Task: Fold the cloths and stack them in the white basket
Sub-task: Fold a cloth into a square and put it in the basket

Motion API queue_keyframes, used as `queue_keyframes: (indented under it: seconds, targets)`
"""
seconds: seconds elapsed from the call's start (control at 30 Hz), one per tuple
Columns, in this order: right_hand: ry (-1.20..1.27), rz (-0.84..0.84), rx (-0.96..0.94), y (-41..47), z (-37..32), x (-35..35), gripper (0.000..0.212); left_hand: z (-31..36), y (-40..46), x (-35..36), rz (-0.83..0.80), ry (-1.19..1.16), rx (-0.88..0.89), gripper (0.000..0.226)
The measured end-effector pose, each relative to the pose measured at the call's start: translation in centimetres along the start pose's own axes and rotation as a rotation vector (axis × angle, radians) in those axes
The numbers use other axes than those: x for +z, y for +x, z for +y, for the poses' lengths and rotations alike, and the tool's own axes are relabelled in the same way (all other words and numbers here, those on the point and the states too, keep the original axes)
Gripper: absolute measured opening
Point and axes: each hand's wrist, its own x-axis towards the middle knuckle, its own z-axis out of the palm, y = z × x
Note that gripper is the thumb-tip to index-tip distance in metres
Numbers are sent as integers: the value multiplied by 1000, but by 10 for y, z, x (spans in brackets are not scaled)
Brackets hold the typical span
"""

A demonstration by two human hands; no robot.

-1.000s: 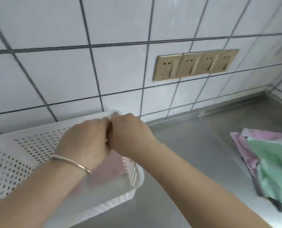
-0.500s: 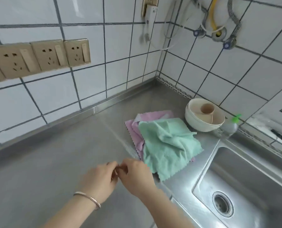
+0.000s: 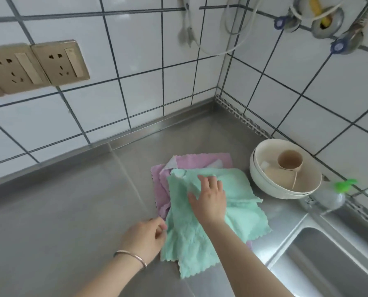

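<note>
A crumpled mint-green cloth (image 3: 241, 213) lies on the steel counter on top of a pink cloth (image 3: 202, 160) that shows at its far and left sides. My right hand (image 3: 208, 196) rests on the green cloth near its far edge, fingers spread and reaching forward. My left hand (image 3: 146, 236), with a bangle on the wrist, sits at the cloth's left edge with fingers loosely curled, touching the hem; whether it pinches the cloth is unclear. The white basket is out of view.
A cream bowl (image 3: 264, 179) holding a small beige cup (image 3: 290, 159) stands right of the cloths. A clear bottle with a green cap (image 3: 329, 198) lies beside it. The sink basin (image 3: 329, 260) opens at the lower right. Wall sockets (image 3: 35, 65) and hoses hang on the tiled walls.
The view swung right from the white basket to the cloth pile. My hands, held together before, have parted; the right one has reached onto the green cloth, the left has moved to its edge.
</note>
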Motion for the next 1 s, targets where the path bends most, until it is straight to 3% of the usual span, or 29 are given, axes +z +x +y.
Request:
queue_keyframes:
  seconds: [0.07, 0.13, 0.2, 0.3, 0.43, 0.53, 0.57, 0.67, 0.77, 0.83, 1.0]
  targets:
    - [14, -104, -14, 10, -2, 3, 45, 4, 0, -2, 6, -11, -8, 15]
    - [53, -194, -47, 13, -1, 8, 29, 5, 3, -6, 22, -16, -12, 15]
    - [130, -148, -149, 9, 1, 6, 10, 6, 7, -10, 51, -36, -32, 14]
    - [238, -44, -294, -2, 5, -1, 14, 7, 13, -17, 180, -109, -1, 26]
    - [332, 52, -446, -20, -5, -28, 14, 3, 17, -34, 398, -108, 167, 48]
    - [433, 67, -519, -34, -22, -48, 17, -5, 7, -56, 527, 16, 217, 23]
    - [482, 40, -522, -37, -30, -54, 15, -10, 1, -62, 552, 43, 229, 15]
    - [701, -182, -456, -48, -60, -75, 9, -22, -24, -84, 544, 4, 273, 23]
    - [878, -516, -420, -63, -92, -91, 32, -33, -55, -102, 468, -169, 263, 23]
    - [912, -633, -503, -73, -119, -97, 42, -48, -79, -114, 482, -158, 279, 23]
    - [777, -781, -708, -91, -170, -102, 23, -91, -139, -144, 491, -134, 283, 35]
